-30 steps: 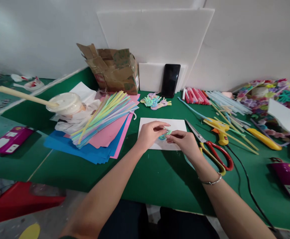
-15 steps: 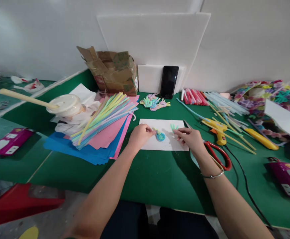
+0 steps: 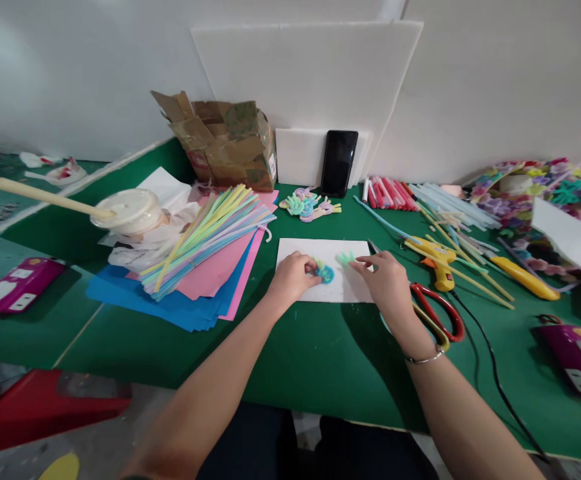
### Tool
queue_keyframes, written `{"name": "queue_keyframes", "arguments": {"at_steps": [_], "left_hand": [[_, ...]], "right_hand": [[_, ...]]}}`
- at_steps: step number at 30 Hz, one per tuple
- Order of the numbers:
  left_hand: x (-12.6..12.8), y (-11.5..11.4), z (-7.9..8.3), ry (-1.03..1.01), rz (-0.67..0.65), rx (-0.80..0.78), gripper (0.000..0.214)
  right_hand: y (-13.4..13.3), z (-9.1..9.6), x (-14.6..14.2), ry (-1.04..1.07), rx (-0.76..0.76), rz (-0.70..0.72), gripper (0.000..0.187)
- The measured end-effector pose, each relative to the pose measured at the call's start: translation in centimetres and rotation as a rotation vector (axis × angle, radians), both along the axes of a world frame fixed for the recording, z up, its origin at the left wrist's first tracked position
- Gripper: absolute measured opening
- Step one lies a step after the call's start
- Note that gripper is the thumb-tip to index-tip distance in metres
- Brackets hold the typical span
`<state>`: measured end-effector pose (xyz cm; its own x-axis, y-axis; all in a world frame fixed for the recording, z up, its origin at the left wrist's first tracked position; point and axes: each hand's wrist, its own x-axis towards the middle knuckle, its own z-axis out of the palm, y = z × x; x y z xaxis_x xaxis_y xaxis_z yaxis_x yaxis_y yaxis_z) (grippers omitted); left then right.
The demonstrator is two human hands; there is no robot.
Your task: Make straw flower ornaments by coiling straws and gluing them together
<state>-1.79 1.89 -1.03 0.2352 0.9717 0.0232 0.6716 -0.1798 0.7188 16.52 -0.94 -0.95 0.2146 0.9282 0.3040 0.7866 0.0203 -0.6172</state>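
Note:
A white sheet (image 3: 300, 247) lies on the green table in front of me. On it sits a small coil of blue and yellow straw (image 3: 325, 273). My left hand (image 3: 293, 277) is curled beside the coil, its fingertips pinching the coil's left edge. A few short green straw pieces (image 3: 345, 257) lie near the sheet's upper right. My right hand (image 3: 388, 283) rests on the sheet's right edge, fingers bent, its fingertips at those green pieces; whether they grip one is unclear.
Red-handled scissors (image 3: 435, 313) and a yellow glue gun (image 3: 435, 257) lie right of the sheet. A fan of pastel straws (image 3: 205, 233) rests on coloured paper at left. A cardboard box (image 3: 225, 140), a phone (image 3: 339, 163) and finished straw shapes (image 3: 308, 203) stand behind.
My hands, together over one piece a second ago, have parted. The coil now lies on the sheet under my left fingers and my right hand has moved to the green pieces.

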Motion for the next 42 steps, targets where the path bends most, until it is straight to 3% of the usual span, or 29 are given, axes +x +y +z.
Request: {"name": "queue_keyframes", "arguments": {"at_steps": [6,14,22,28,32,38,42], "left_hand": [[0.0,0.3,-0.2,-0.103,0.028,-0.022,0.013],[0.0,0.0,0.3,-0.05,0.024,-0.049,0.013],[-0.6,0.6,0.4,-0.08,0.159,0.025,0.005],[-0.2,0.6,0.1,-0.01,-0.063,0.124,0.021],[-0.6,0.7,-0.1,0.023,-0.068,0.093,0.011],[-0.8,1.0,0.2,-0.021,-0.084,0.05,0.008],[-0.9,1.3,0.8,-0.09,-0.026,0.005,0.007]], "right_hand": [[0.0,0.4,-0.5,0.035,0.082,0.095,0.033],[0.0,-1.0,-1.9,0.134,-0.107,0.294,0.02],[-0.2,-1.1,-2.1,0.157,-0.099,0.291,0.019],[-0.2,-1.2,-2.3,0.171,-0.137,0.319,0.02],[-0.3,-1.2,-2.4,0.198,-0.145,0.309,0.015],[-0.1,-0.9,-2.3,0.438,-0.258,0.292,0.021],[0.2,-0.5,-1.9,0.61,-0.272,0.255,0.027]]}}
